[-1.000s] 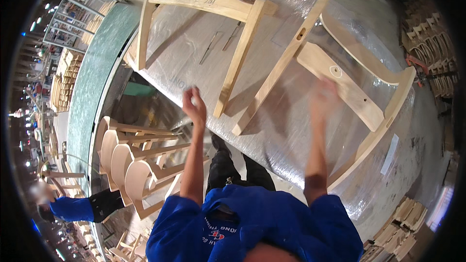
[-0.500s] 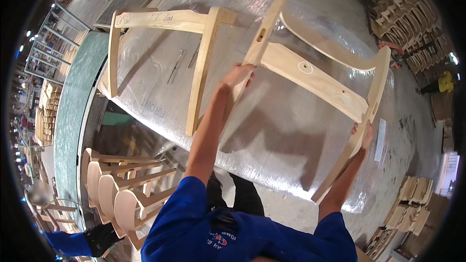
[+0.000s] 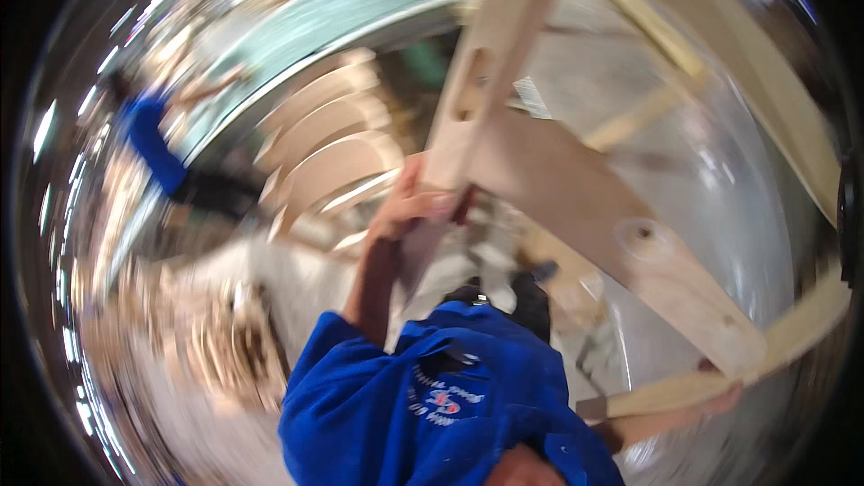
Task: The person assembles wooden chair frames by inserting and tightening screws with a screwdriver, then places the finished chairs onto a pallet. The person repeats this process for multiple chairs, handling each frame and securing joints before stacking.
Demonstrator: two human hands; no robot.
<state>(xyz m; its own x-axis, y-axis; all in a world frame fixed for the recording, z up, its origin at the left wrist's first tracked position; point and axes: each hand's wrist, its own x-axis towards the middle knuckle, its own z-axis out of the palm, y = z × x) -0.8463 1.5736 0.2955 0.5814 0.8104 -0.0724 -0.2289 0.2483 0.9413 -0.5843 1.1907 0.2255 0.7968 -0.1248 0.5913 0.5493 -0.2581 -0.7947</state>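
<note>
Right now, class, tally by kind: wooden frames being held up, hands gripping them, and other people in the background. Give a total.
Frame: 1
Hands holding it: 2, left hand and right hand
Other person, in blue, blurred: 1
Total: 4

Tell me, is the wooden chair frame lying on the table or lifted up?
Lifted up. The left hand and right hand both grip the wooden chair frame, which tilts close to the camera, above the table.
</note>
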